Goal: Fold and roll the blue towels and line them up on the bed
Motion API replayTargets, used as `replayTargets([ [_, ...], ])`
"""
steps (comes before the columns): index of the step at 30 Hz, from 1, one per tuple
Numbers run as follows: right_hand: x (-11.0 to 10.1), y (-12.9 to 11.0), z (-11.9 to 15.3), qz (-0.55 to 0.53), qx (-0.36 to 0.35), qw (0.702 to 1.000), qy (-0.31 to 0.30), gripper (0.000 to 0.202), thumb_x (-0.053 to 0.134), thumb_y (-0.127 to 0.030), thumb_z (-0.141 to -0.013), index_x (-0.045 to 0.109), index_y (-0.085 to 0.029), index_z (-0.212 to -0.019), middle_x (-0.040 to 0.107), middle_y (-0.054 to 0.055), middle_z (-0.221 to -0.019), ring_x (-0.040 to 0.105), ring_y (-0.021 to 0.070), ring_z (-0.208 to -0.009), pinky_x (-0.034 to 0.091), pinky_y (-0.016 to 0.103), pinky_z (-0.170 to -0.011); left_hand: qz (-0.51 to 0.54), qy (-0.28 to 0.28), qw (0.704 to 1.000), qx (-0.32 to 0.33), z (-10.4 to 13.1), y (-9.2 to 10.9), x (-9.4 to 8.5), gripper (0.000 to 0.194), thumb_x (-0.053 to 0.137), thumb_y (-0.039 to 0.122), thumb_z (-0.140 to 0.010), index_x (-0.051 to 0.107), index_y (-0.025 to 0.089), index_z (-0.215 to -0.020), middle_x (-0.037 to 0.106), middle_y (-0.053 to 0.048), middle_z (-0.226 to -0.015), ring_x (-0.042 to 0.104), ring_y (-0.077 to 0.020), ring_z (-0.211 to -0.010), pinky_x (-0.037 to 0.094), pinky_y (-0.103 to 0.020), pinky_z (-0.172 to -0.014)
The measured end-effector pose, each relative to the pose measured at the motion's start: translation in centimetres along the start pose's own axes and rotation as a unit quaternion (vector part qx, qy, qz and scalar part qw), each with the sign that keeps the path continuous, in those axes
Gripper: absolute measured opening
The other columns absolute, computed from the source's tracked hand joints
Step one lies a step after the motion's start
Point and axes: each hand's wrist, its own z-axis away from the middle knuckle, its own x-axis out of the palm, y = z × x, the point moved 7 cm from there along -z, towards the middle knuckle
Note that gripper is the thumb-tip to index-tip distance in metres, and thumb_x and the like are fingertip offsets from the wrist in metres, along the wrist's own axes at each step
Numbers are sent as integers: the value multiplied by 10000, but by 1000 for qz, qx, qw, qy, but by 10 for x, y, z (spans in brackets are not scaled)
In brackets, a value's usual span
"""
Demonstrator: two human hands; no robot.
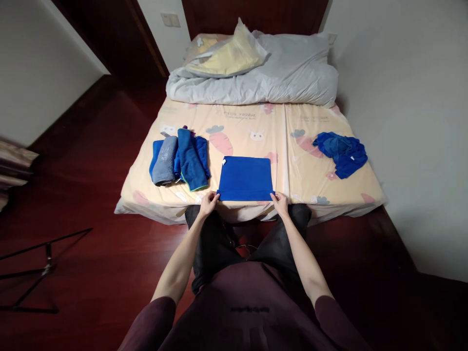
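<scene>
A blue cloth (246, 176) lies flat at the near edge of the bed, with a narrow folded strip along its near side and a small white tag at its far left corner. My left hand (208, 203) pinches the near left corner of this cloth. At the near right corner, my right hand (280, 202) holds it between thumb and fingers. Rolled blue and grey cloths (165, 161) lie together to the left, one blue roll (192, 161) having a green edge. A crumpled blue cloth pile (341, 153) rests on the right of the bed.
The bed (252, 129) has a patterned yellow sheet. A grey quilt (300, 68) and a yellow pillow in a clear cover (234, 54) are at its far end. A black metal stand (47, 268) is on the floor at left.
</scene>
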Motion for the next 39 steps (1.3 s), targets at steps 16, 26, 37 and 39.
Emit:
replayTargets([
  [16,-2,14,1,-14,26,999,34,370,687,-553,-767,690,-190,-838,759,112,-801,731,255,-744,604,382,-733,-59,34,998,13,-2,0,-5,386,630,586,-844,675,204,-822,681,-45,-718,629,-201,-652,501,-335,-661],
  [26,-2,14,1,-14,30,998,50,355,714,-525,-746,683,-187,-850,749,100,-784,725,248,-727,610,388,-723,-29,39,999,-3,0,-3,-3,355,667,541,-833,647,200,-928,690,-37,-768,647,-190,-677,530,-333,-693],
  [37,-4,7,6,2,20,998,59,371,693,-473,-776,639,-193,-1013,718,68,-799,707,220,-710,612,378,-739,-56,63,996,39,1,2,-4,293,665,473,-830,655,208,-954,667,-45,-843,603,-193,-731,529,-351,-746],
  [39,-4,5,7,17,16,998,60,379,690,-452,-782,623,-193,-1050,710,61,-823,701,210,-699,604,363,-725,-64,86,993,56,5,7,-6,272,673,451,-826,663,209,-949,663,-67,-922,613,-207,-791,533,-363,-778],
])
